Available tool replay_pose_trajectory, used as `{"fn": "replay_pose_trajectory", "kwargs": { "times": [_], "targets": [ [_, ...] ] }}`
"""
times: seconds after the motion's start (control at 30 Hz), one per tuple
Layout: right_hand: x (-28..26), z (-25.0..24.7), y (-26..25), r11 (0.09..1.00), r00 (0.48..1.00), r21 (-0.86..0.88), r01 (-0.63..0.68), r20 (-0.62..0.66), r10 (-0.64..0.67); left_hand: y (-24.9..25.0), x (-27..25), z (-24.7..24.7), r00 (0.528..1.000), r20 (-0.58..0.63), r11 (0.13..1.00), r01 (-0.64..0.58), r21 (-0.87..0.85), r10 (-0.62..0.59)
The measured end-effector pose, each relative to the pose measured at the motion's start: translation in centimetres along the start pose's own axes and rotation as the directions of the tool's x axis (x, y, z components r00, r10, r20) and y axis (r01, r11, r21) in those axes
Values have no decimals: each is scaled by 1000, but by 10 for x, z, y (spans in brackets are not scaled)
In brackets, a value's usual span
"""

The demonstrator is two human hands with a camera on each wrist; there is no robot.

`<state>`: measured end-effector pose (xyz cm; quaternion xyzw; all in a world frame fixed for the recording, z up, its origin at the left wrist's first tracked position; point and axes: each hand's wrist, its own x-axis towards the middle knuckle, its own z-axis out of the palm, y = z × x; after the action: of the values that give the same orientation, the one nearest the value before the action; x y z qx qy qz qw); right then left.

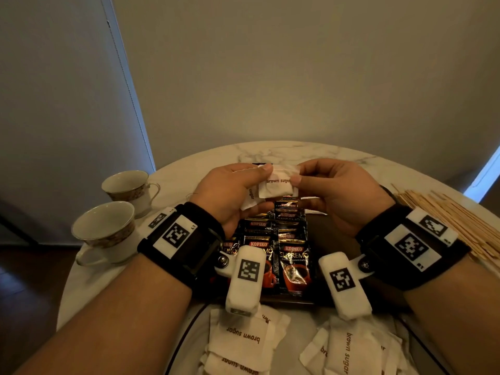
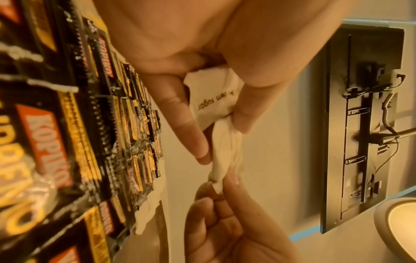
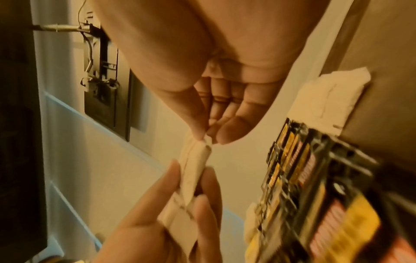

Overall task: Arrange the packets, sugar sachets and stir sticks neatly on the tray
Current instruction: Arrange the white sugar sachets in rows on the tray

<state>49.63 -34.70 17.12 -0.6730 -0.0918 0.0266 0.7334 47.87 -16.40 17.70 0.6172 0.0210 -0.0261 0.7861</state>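
Note:
Both hands are raised over the dark tray (image 1: 328, 234). Between them is a white "brown sugar" sachet (image 1: 276, 185). My left hand (image 1: 258, 185) pinches its left edge and keeps a second sachet (image 1: 250, 200) tucked under its fingers. My right hand (image 1: 300, 175) pinches the right edge. The left wrist view has the left hand (image 2: 223, 140) on the sachets (image 2: 213, 99), and the right wrist view has the right hand (image 3: 206, 138) nipping a sachet end (image 3: 198, 160). Black Kopiko coffee packets (image 1: 293, 255) lie in overlapping rows on the tray. Wooden stir sticks (image 1: 446, 215) lie on the table at right.
Two teacups (image 1: 127, 185) (image 1: 105, 231) stand at the left edge of the round marble table (image 1: 297, 152). Loose sugar sachets are piled near me in two heaps (image 1: 243, 336) (image 1: 349, 350). A few sachets (image 3: 331, 99) lie at the tray's far end.

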Motion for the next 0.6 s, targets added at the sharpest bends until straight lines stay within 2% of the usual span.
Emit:
{"fn": "replay_pose_trajectory", "kwargs": {
  "times": [0.1, 0.23, 0.3, 0.37, 0.6],
  "targets": [
    [10, -18, -4, 999, 989, 5, -33, -142, 33, 0, 1, -1, 1000, 14, 998, -9, -59, 10],
    [25, -55, 11, 959, 899, -39, -281, -360, 249, 5, 2, -5, 1000, -18, 980, -6, -197, 3],
    [27, -64, 21, 909, 852, -74, -410, -388, 352, 6, 3, -7, 1000, -15, 974, -6, -227, 3],
    [26, -66, 25, 874, 826, -103, -476, -394, 403, 6, 4, -8, 1000, 1, 975, -8, -223, 8],
    [23, -54, 15, 835, 826, -189, -517, -367, 428, 5, 7, -8, 1000, -3, 980, 2, -201, -3]
  ]
}}
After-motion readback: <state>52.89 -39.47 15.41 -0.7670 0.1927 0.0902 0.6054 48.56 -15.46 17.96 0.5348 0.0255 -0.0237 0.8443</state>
